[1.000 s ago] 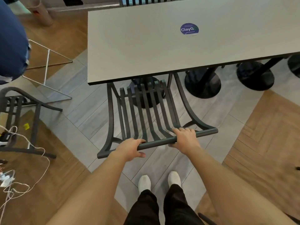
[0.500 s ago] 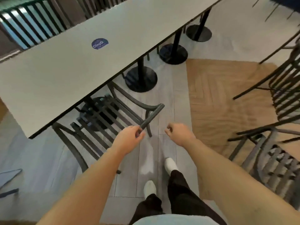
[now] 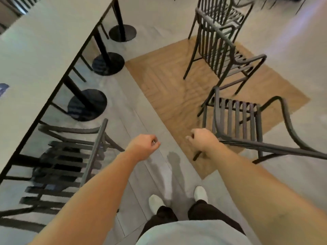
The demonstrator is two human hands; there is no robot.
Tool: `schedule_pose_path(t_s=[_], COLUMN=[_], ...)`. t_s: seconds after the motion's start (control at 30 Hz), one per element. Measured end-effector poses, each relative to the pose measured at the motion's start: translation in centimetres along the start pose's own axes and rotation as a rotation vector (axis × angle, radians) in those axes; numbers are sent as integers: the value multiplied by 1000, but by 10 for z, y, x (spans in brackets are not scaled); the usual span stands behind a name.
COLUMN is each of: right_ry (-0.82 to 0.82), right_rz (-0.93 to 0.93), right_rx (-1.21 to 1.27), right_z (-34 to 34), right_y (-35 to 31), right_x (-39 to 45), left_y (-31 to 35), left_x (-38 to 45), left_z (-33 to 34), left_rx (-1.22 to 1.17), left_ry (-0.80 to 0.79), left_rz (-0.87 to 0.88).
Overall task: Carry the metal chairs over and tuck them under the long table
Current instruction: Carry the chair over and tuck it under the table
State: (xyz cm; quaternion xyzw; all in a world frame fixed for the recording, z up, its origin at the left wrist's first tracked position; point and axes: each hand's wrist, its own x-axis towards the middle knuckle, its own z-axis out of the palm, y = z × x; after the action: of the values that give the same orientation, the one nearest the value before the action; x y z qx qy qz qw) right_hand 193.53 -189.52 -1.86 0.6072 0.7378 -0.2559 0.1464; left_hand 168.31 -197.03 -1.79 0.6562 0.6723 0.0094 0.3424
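Observation:
The long pale table [image 3: 40, 43] runs along the left. One dark metal slatted chair [image 3: 70, 163] stands tucked under its edge at lower left, backrest toward me. My left hand [image 3: 143, 147] hangs in the air to the right of that backrest, fingers loosely curled, holding nothing. My right hand [image 3: 201, 138] is also empty with curled fingers, just left of a second metal chair [image 3: 237, 121] that stands free on the floor. A third metal chair [image 3: 221, 48] stands farther back on the wooden patch.
Three black round table pedestals [image 3: 88, 105] line the floor under the table edge. Grey tile floor [image 3: 141, 96] lies between table and chairs, with a wooden inlay [image 3: 169, 89] to the right. My white shoes [image 3: 155, 203] are at the bottom.
Both hands let go of the tucked chair's backrest, right hand first, then the left. My view swung right, bringing the free-standing chairs into sight.

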Motion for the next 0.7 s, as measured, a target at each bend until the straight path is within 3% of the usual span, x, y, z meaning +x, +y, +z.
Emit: schedule_pose_path(t_s=[0.17,0.4,0.7], right_ry=[43,138,182], right_rz=[122,128,103], right_rx=[96,151,170], right_z=[-6,-20,-26], right_y=[72,168,342], right_x=[-23,-39,-39], left_y=[69,167,292], left_x=[31,65,117], left_z=[21,61,145], left_rx=[43,102,93], left_ry=[-92,-107,-48], left_rz=[120,232,202])
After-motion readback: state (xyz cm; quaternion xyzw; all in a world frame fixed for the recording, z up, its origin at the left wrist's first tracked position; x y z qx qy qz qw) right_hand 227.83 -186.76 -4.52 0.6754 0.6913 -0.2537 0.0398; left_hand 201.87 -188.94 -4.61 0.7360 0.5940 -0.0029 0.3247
